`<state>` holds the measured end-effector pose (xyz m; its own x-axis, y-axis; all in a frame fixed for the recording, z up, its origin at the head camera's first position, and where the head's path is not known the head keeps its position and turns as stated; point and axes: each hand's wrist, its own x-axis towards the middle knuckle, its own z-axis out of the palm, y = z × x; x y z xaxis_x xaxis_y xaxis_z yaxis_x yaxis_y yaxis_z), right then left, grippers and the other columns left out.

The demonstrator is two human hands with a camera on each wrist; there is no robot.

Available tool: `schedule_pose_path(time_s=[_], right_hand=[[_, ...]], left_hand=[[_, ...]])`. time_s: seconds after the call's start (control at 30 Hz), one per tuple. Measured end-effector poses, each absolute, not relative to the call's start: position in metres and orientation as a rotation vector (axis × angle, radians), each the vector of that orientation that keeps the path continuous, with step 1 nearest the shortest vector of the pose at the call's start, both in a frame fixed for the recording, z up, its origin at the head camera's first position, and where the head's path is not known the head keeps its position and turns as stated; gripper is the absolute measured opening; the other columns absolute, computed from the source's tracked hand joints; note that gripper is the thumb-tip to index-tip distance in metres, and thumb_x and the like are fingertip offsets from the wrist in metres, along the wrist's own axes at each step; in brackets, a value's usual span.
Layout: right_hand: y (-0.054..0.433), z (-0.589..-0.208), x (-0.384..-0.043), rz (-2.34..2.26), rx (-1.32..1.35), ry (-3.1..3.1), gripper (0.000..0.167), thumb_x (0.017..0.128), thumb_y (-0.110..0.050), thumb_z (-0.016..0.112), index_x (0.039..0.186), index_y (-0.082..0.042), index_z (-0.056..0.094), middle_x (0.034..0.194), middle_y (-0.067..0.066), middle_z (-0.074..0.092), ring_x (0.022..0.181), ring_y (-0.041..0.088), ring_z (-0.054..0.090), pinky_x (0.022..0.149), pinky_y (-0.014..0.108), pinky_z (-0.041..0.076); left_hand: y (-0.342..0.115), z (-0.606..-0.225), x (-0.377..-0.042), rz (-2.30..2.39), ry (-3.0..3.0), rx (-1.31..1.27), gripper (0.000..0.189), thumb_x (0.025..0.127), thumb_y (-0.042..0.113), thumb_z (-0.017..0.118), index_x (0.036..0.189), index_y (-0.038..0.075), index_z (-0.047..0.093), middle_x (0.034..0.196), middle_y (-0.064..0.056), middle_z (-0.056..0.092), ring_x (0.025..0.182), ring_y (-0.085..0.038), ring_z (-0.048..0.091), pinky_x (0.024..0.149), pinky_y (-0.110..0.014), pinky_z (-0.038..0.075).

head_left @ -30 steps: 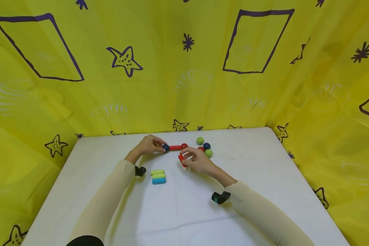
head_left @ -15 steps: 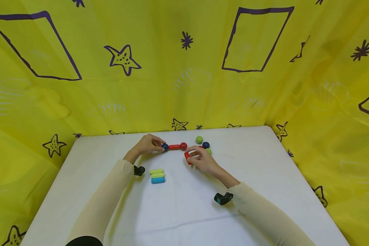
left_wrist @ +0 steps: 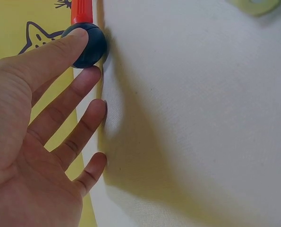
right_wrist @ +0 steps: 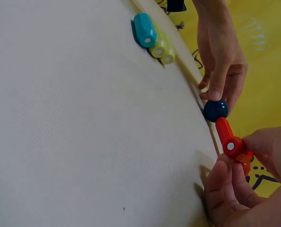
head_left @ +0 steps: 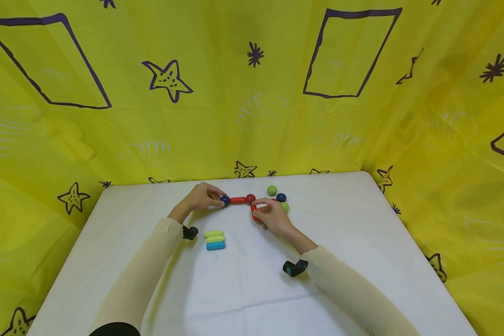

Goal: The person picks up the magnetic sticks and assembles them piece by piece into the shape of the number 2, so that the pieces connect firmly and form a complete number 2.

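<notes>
Fingers of the left hand pinched a glossy dark blue ball against the thumb, the lower ones spread, while two yellow-green rods and a blue rod lay side by side nearer the head camera on a white table. From that ball a ribbed red rod ran rightward to a red ball, just beside which the right hand pinched a second red rod with a white-dotted end, whether touching the ball could not be told. Farther right, near that hand, sat two green balls, another dark blue ball and a mostly hidden red piece.
</notes>
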<state>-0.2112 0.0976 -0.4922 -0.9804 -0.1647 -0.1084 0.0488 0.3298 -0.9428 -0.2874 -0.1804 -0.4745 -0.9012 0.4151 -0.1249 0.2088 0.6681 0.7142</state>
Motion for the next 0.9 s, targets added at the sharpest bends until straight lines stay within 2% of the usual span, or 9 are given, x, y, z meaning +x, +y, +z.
schedule_pose_path(time_s=[0.13, 0.47, 0.9], right_hand=[[0.09, -0.494, -0.217, -1.727, 0.0, 2.391, 0.025, 0.095, -0.006, 0.072, 0.12, -0.009, 0.071, 0.079, 0.008, 0.071, 0.054, 0.015, 0.057, 0.048, 0.025, 0.048], [0.078, -0.489, -0.223, -1.733, 0.141, 2.345, 0.024, 0.095, -0.007, 0.071, 0.12, -0.007, 0.071, 0.074, 0.008, 0.068, 0.055, 0.018, 0.059, 0.05, 0.026, 0.052], [0.076, -0.491, -0.223, -1.652, 0.136, 2.422, 0.02, 0.097, -0.01, 0.071, 0.117, -0.01, 0.069, 0.083, 0.01, 0.067, 0.053, 0.016, 0.057, 0.047, 0.023, 0.049]], left_hand=[[-0.18, -0.473, -0.287, 1.068, 2.608, 0.503, 0.032, 0.089, 0.018, 0.082, 0.119, 0.009, 0.077, 0.098, -0.005, 0.073, 0.093, -0.024, 0.063, 0.087, -0.038, 0.052], [-0.181, -0.475, -0.288, 1.078, 2.596, 0.494, 0.032, 0.09, 0.017, 0.082, 0.12, 0.009, 0.077, 0.098, -0.005, 0.073, 0.093, -0.023, 0.064, 0.087, -0.038, 0.053], [-0.181, -0.474, -0.285, 1.089, 2.596, 0.5, 0.032, 0.089, 0.017, 0.082, 0.12, 0.008, 0.077, 0.098, -0.006, 0.073, 0.092, -0.024, 0.064, 0.083, -0.035, 0.053]])
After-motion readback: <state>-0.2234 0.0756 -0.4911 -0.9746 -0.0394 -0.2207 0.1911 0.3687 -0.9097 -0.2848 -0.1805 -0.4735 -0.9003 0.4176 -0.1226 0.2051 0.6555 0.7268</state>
